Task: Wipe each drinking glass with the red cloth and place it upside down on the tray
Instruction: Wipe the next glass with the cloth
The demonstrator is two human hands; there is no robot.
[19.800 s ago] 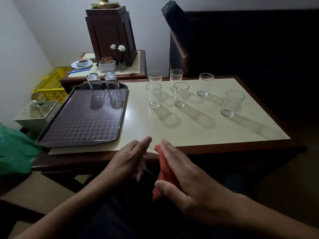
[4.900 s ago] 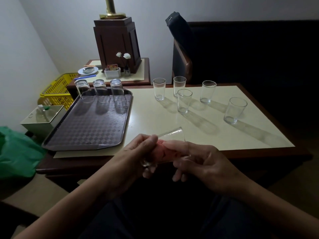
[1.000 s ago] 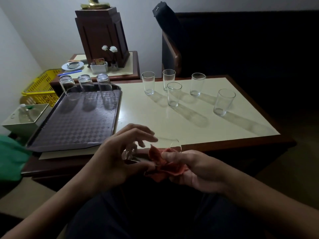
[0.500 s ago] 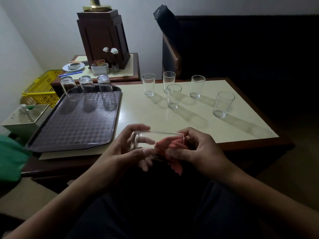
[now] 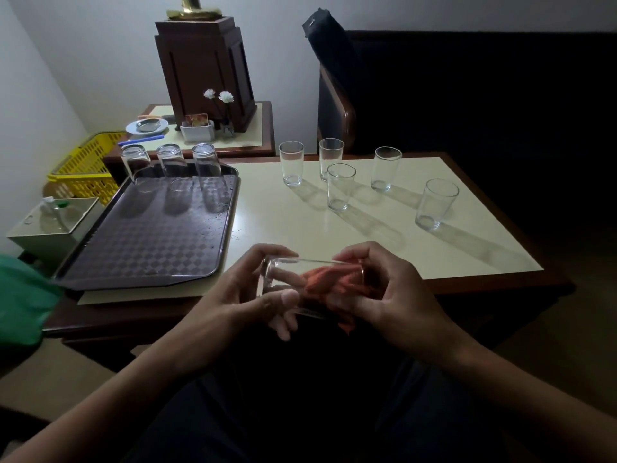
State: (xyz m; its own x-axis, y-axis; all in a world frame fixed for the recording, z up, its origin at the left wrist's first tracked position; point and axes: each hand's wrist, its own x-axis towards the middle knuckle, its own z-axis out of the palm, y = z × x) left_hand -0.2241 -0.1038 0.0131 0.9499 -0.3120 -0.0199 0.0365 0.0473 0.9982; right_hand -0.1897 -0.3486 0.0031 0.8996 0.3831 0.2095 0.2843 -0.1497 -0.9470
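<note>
A: Where is the glass that's being wiped?

B: A clear, straight-sided drinking glass lies on its side between the two hands, lifted off the worktop, above its near edge. Its base points toward the left hand and its mouth toward the right hand.

A: And how do the hands hold it?

B: The left hand is curled round the base end, with the thumb on the near side and the fingers over the far side. The right hand pinches a crumpled red cloth at the mouth. Most of the cloth is pushed inside the glass, and a corner hangs out below the rim, by the right hand's fingers.

A: Where's the tray?

B: The dark, checked, rectangular plastic tray lies on the cream-topped wooden worktop, ahead of the left hand and off to its left. Along the tray's far edge, three clear glasses stand upside down in a row, well apart from the hands.

A: Any others?

B: Yes, five clear glasses stand upright on the worktop beyond the right hand. The one farthest to the right stands nearest that hand.
</note>
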